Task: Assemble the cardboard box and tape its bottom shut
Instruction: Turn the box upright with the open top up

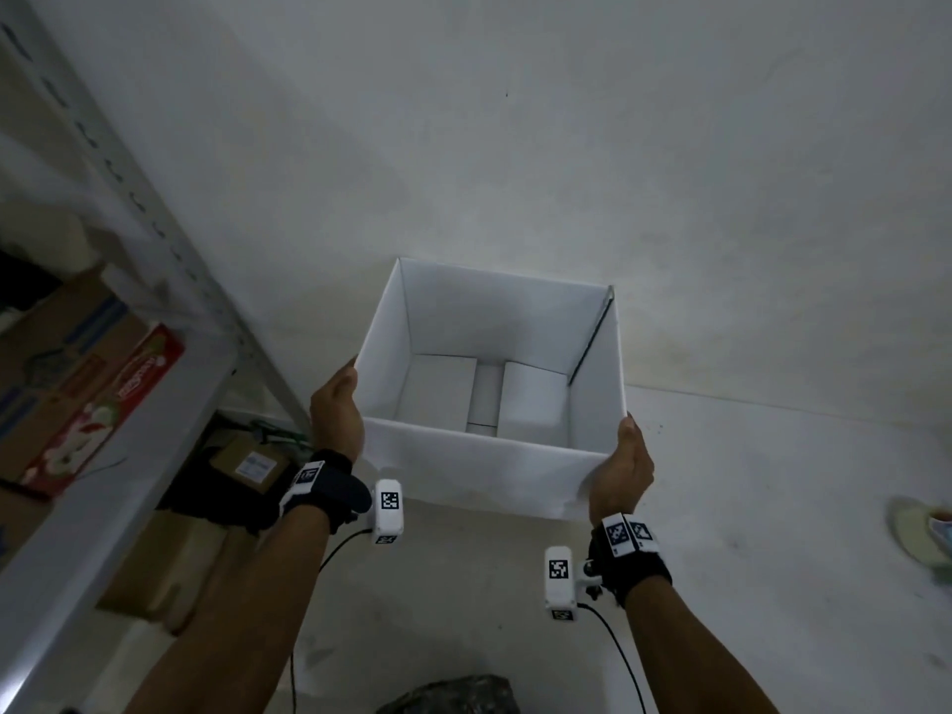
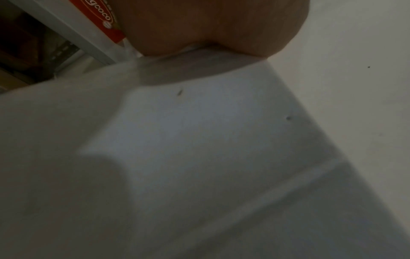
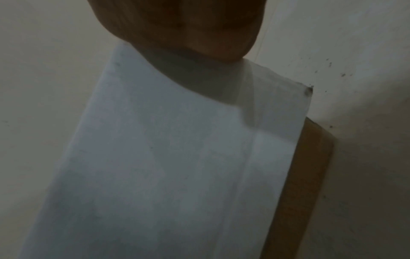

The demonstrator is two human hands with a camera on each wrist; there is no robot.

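Head view shows you holding the cardboard box (image 1: 484, 383) in the air in front of you, with its open mouth turned up toward the camera. Your left hand (image 1: 337, 412) grips the near-left corner and your right hand (image 1: 626, 463) grips the near-right corner, the palms against the outer walls. How the fingers lie behind the walls I cannot tell; the wrist views show only the heel of each hand on white card.

The box is already squared up into its shape. Inside, at the bottom, two flaps (image 1: 533, 399) are folded in, and between them a narrow strip is visible. Whether this strip is tape, or other flaps lying below, the pictures do not tell. In the right wrist view a brown surface (image 3: 308, 168) shows at the lower edge of the white wall; it may be the raw side of a flap, but I am not sure.

I judge that the forming step is finished and the closing of the bottom is the step in hand. No tape roll is seen in any view, so the next move probably asks you to turn the box over, rest it on the floor (image 1: 772, 481) or another flat place, press the flaps flat and then find the tape. Keep away from the metal shelf (image 1: 154, 353) at your left when you turn it.
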